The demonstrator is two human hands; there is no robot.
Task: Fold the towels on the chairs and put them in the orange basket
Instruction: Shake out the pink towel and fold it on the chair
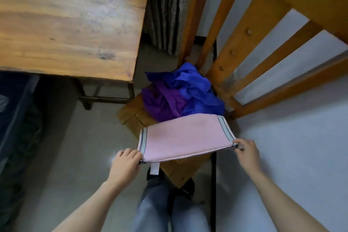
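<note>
Left hand [125, 161] | right hand [247, 150] | pink towel [186, 139] stretched between (corners pinched)

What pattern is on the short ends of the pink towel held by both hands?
Grey and white stripes on the pink towel, best in head view.

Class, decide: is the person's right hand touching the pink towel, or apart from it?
Touching. The head view shows the right hand pinching the pink towel at its striped right corner.

Left hand [125, 162] and right hand [246, 149] pinch pink towel [185, 141] over chair [131, 117].
</note>
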